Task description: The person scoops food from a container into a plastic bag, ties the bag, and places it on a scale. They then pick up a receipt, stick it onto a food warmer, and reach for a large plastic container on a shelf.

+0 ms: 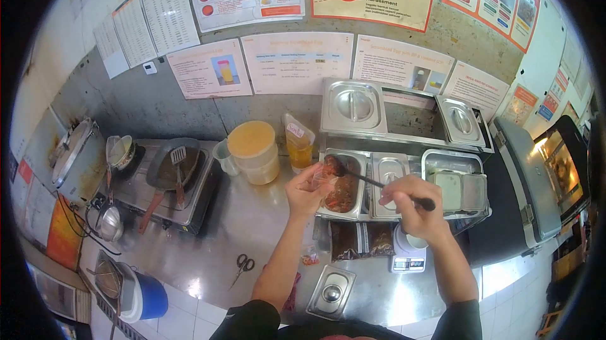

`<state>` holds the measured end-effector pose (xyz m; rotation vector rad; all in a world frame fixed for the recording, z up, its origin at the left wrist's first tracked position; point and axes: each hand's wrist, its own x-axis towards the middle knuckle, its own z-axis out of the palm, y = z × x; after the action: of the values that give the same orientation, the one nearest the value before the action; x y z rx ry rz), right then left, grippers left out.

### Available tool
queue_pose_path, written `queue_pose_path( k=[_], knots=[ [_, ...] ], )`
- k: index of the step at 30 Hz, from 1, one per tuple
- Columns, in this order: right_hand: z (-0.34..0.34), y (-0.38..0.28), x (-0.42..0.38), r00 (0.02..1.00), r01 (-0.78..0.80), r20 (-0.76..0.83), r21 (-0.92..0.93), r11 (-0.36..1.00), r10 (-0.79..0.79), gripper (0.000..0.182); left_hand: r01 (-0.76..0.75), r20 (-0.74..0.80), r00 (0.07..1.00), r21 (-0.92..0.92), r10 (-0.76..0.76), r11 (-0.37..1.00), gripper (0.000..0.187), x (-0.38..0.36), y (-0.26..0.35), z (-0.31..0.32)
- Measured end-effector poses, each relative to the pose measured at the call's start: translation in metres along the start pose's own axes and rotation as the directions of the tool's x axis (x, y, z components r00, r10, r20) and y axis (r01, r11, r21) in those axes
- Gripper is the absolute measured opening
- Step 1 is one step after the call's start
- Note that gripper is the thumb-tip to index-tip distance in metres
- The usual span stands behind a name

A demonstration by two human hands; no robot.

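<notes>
My right hand (416, 206) is closed around the handle of a black spoon (369, 180). The spoon's head, loaded with red-brown sauce, is over a steel food pan (359, 206). Chunky red-brown sauce (341, 196) fills part of that pan. At the pan's left edge, my left hand (305, 190) pinches what looks like a small clear plastic bag (325, 175), next to the spoon's head. Below my right hand, a digital scale (409, 260) bears a small white cup (413, 241). A sealed bag of dark sauce (345, 241) lies in front of the pans.
Scissors (241, 267) and a steel lid (331, 292) lie on the steel counter (252, 220). A yellow-lidded jug (254, 157) and a bottle (299, 151) stand behind. Left is a stove with a frying pan (165, 173); right, a lidded pan (389, 170) and container (451, 188).
</notes>
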<state>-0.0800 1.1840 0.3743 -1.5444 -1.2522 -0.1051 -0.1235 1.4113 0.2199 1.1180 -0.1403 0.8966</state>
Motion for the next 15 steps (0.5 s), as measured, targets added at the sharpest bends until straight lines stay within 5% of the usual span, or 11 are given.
queue_pose_path(
  k=[3, 6, 10, 12, 15],
  knots=[
    [0.0, -0.002, 0.004, 0.957, 0.277, 0.134, -0.162, 0.947, -0.257, 0.01, 0.057, -0.019, 0.998, 0.011, -0.057, 0.998, 0.059, -0.001, 0.009, 0.002],
    [-0.003, -0.012, 0.004, 0.937, 0.323, 0.234, -0.307, 0.895, -0.258, 0.014, -0.008, -0.01, 1.0, 0.016, 0.008, 1.0, 0.058, 0.0, 0.009, 0.002],
    [-0.002, -0.013, 0.004, 0.923, 0.357, 0.257, -0.286, 0.889, -0.287, 0.016, 0.054, -0.01, 0.998, 0.029, -0.054, 0.998, 0.057, 0.0, 0.008, -0.002],
    [-0.002, -0.014, 0.004, 0.916, 0.377, 0.262, -0.297, 0.877, -0.304, 0.015, -0.042, 0.005, 0.999, 0.067, 0.041, 0.997, 0.056, -0.001, 0.006, -0.002],
    [0.001, -0.005, 0.003, 0.928, 0.368, 0.136, -0.19, 0.91, -0.346, 0.012, -0.018, 0.001, 1.0, 0.017, 0.018, 1.0, 0.053, -0.001, 0.008, 0.0]
  ],
)
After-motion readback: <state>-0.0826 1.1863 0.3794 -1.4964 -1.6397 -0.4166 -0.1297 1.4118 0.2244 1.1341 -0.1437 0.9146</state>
